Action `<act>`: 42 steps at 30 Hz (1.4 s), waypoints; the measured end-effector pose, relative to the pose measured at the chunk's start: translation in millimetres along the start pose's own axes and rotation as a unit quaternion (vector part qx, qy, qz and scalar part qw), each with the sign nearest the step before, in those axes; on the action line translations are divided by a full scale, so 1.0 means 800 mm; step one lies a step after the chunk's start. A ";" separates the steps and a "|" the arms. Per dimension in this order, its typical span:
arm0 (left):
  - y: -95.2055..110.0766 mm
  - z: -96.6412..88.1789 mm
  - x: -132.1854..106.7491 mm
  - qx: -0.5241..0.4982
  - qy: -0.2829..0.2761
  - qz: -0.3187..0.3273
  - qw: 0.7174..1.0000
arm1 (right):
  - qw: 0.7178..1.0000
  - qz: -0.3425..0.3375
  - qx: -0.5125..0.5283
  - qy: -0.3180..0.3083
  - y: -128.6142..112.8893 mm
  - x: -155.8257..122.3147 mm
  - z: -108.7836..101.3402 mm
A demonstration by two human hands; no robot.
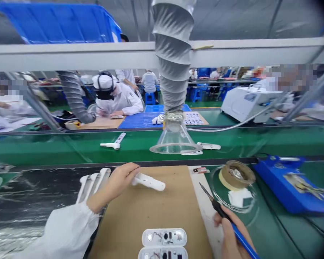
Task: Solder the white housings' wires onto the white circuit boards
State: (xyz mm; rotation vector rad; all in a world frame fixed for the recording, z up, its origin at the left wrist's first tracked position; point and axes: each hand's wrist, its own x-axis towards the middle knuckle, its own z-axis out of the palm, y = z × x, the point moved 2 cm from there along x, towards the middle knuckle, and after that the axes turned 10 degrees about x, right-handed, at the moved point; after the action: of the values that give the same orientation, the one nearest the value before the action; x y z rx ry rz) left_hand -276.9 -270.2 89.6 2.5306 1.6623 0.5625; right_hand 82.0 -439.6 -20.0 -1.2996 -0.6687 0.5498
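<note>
My left hand (pixel 122 180) is closed on one end of a white plastic housing (pixel 150 182), held over the brown board (pixel 162 212). My right hand (pixel 233 230) grips a soldering iron (pixel 218 207) with a blue and black handle, its tip pointing up and left. At the board's near edge lie two white oval cases (pixel 164 237) with small electronic parts and wires inside. Beside my left wrist, several white housings (pixel 93 183) stand in a row.
A clear funnel (pixel 175 138) on a grey flexible duct hangs over the far edge of the board. Right of it are tape rolls (pixel 236 174), coiled solder wire (pixel 250 207) and a blue soldering station (pixel 288 190). White parts (pixel 115 144) lie on the green belt; a co-worker (pixel 117 97) sits opposite.
</note>
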 end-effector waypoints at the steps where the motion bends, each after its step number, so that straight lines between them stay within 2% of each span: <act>1: 0.016 0.007 -0.003 -0.026 0.013 0.009 1.000 | 1.000 -0.001 0.006 -0.016 -0.002 0.002 0.007; 7: 0.111 0.050 -0.029 -0.095 0.053 0.095 0.990 | 0.993 0.063 0.052 -0.086 -0.011 0.010 0.044; 11: 0.143 0.062 -0.036 -0.064 0.087 0.134 0.985 | 0.988 0.100 0.042 -0.114 -0.022 0.005 0.054; 15: 0.149 0.065 -0.034 -0.029 0.125 0.149 0.980 | 0.984 0.102 0.067 -0.131 -0.023 0.004 0.056; 18: 0.150 0.066 -0.034 -0.034 0.122 0.151 0.980 | 0.980 0.094 0.094 -0.150 -0.021 0.007 0.057; 20: 0.152 0.067 -0.034 -0.068 0.079 0.144 0.984 | 0.978 0.090 0.091 -0.163 -0.020 0.010 0.056; 24: 0.159 0.067 -0.033 -0.168 -0.071 0.145 0.973 | 0.980 0.089 0.074 -0.159 -0.016 0.015 0.052; 27: 0.160 0.067 -0.031 -0.200 -0.117 0.145 0.962 | 0.980 0.093 0.079 -0.159 -0.011 0.017 0.050; 34: 0.160 0.081 -0.028 -0.238 -0.134 0.125 0.954 | 0.982 0.074 0.108 -0.140 -0.012 0.020 0.055; 39: 0.166 0.082 -0.026 -0.227 -0.118 0.163 0.953 | 0.984 0.066 0.099 -0.135 -0.017 0.021 0.056; 42: 0.169 0.083 -0.024 -0.213 -0.132 0.179 0.951 | 0.982 0.068 0.099 -0.144 -0.016 0.021 0.055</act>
State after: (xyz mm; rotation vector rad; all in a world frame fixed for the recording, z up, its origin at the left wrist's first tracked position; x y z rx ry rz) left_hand -143.4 -333.8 55.7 2.4467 0.8842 0.5065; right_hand 62.0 -400.5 1.0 -1.0940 -0.7451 0.9048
